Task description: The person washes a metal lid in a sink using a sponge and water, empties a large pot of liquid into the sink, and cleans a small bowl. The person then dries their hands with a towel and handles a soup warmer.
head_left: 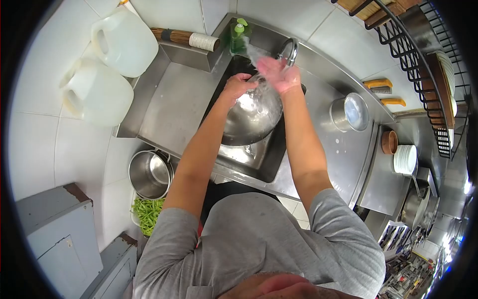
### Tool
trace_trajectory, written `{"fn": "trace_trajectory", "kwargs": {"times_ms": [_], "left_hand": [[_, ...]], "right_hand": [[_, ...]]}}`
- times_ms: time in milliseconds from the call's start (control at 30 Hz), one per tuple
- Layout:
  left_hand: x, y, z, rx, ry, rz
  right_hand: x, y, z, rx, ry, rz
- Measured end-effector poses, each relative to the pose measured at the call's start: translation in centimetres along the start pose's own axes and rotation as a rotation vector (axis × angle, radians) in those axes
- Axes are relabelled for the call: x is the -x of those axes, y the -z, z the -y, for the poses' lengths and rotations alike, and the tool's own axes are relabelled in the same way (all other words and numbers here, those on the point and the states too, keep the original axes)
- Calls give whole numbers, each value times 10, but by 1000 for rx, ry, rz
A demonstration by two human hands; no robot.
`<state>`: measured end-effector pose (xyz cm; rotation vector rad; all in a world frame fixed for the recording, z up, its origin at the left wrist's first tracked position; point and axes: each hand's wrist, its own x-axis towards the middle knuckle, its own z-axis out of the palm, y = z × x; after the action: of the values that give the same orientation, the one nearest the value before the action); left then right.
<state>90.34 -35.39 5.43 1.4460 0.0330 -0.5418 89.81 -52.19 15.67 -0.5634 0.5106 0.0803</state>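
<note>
Grey shirt [249,234] below, steel bowl [249,124] in the sink ahead

Nearest the camera, the person's shirt fills the bottom of the view, and both bare forearms stretch forward over a steel counter [174,94]. Between them the bowl sits tilted in the dark sink basin [273,162], its shiny metal catching the light.

The left hand [237,88] has its fingers curled over the bowl's far edge on the left, gripping it. The right hand [280,74] is extended with its fingers stretched out beside the curved tap [296,50], amid splashing water [254,52]; it grasps nothing visible. Blur hides its fingertips, and whether it touches the bowl cannot be told.

Behind the basin stands a green soap bottle [239,40] with a pump top. To its left lies a bamboo brush [184,39] bound in white cord, near two translucent jugs [124,42]. On the right side of the counter is a small steel container [337,113]; beyond it are orange-handled knives [378,83] by the wall, under a black wire rack [433,94]. Left of the person, below counter level, a steel pot [142,174] sits just beside cut green vegetables [147,214]. Farther right are stacked white plates [406,159].
</note>
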Motion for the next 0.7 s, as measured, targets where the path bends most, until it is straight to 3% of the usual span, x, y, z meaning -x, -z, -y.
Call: {"fn": "trace_trajectory", "kwargs": {"times_ms": [100, 133, 233, 267, 367, 433, 500, 567, 633, 700], "left_hand": [[5, -4, -4, -118, -44, -76], [8, -7, -7, -150, -38, -83], [8, -14, -1, -222, -37, -96], [4, -14, 6, -229, -58, -94], [-3, -5, 15, -428, -125, -120], [2, 7, 8, -505, -74, -169], [4, 30, 12, -615, -174, -275], [7, 56, 18, -641, -225, -396], [6, 84, 24, -562, -126, -351], [5, 98, 28, -519, -54, -343]], "right_hand": [[-4, 37, 4, 410, -121, 183], [9, 46, 15, 390, -285, 366], [-8, 53, 9, 359, -141, 58], [-11, 54, 11, 524, 23, 73], [24, 25, 24, 433, -360, 372], [5, 36, 19, 571, -149, 227], [-20, 55, 9, 669, 149, 4], [-5, 46, 19, 704, -116, 224], [14, 41, 28, 810, -404, 425], [-1, 52, 26, 1019, -301, 286]]}}
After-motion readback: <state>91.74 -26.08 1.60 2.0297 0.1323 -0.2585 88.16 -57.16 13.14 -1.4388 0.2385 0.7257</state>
